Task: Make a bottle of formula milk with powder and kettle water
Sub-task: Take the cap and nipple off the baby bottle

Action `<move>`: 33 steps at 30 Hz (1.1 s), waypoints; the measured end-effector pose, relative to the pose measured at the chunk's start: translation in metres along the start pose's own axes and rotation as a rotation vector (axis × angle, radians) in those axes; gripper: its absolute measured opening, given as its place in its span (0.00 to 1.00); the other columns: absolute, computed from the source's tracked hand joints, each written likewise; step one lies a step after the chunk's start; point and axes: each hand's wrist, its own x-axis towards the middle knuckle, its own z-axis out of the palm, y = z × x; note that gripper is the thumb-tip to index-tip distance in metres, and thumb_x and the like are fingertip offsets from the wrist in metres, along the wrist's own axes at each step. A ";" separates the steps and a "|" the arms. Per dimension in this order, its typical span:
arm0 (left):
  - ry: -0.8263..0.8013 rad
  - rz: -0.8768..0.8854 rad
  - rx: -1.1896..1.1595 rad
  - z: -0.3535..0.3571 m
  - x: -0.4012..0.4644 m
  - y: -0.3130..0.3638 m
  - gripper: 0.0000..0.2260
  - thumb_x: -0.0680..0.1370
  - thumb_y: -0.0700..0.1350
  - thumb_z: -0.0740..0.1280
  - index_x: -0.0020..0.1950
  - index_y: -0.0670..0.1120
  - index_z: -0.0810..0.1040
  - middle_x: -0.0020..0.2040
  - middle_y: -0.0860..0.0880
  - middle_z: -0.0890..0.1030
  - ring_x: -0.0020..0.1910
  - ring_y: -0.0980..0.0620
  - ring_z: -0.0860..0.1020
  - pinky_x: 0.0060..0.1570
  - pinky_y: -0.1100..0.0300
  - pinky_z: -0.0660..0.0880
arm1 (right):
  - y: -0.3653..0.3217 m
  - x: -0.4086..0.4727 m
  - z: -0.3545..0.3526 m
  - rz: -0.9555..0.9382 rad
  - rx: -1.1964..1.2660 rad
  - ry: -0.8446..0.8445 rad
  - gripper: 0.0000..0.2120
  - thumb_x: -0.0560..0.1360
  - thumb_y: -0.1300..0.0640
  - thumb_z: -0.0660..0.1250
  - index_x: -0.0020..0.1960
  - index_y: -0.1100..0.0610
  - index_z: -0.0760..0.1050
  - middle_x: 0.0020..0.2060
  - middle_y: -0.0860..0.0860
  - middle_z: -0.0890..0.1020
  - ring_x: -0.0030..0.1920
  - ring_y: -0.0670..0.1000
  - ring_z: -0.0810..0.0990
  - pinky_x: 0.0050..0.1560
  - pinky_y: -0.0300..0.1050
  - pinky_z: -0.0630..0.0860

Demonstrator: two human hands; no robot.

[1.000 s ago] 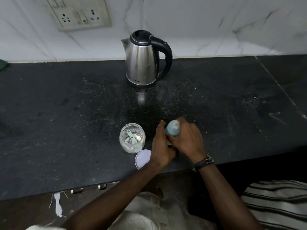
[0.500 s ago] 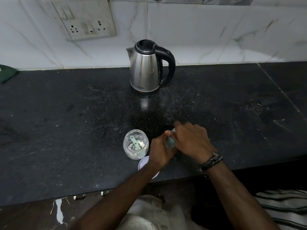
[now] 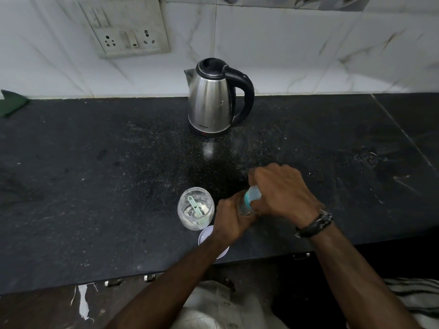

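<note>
both hands grip the bottle [image 3: 249,200], left hand [image 3: 231,218] low, right hand [image 3: 282,192] over its cap, top tilted up-right.

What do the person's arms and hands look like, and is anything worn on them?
Both forearms are bare; no sleeve shows on either. The right hand has a dark band at its wrist, a black bracelet that looks braided, with small pale glints on it. The left hand and its wrist carry nothing visible: no ring, watch or glove shows. No ring shows on the right fingers either.

One kettle [image 3: 210,100], one jar [image 3: 195,211], one scoop [image 3: 195,208], one bottle [image 3: 249,200], one lid [image 3: 206,235].
</note>
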 end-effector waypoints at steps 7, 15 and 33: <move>-0.008 0.002 0.012 -0.002 -0.001 0.001 0.24 0.68 0.56 0.76 0.62 0.53 0.79 0.52 0.55 0.85 0.50 0.62 0.82 0.51 0.58 0.80 | 0.062 -0.007 -0.010 0.184 0.540 0.088 0.38 0.65 0.52 0.78 0.72 0.46 0.66 0.61 0.50 0.77 0.61 0.51 0.76 0.55 0.45 0.75; -0.018 -0.007 0.020 -0.005 -0.001 0.004 0.24 0.68 0.53 0.78 0.62 0.50 0.79 0.54 0.54 0.85 0.52 0.61 0.82 0.53 0.57 0.80 | 0.102 -0.001 0.079 0.477 0.683 0.382 0.39 0.66 0.57 0.79 0.73 0.54 0.66 0.56 0.50 0.82 0.56 0.52 0.80 0.56 0.52 0.79; -0.020 -0.022 0.050 -0.007 -0.002 0.009 0.24 0.67 0.52 0.79 0.62 0.52 0.79 0.55 0.55 0.84 0.53 0.63 0.81 0.52 0.65 0.79 | 0.107 -0.010 0.134 0.574 0.557 0.245 0.43 0.67 0.59 0.78 0.76 0.56 0.60 0.71 0.58 0.71 0.69 0.59 0.71 0.67 0.57 0.71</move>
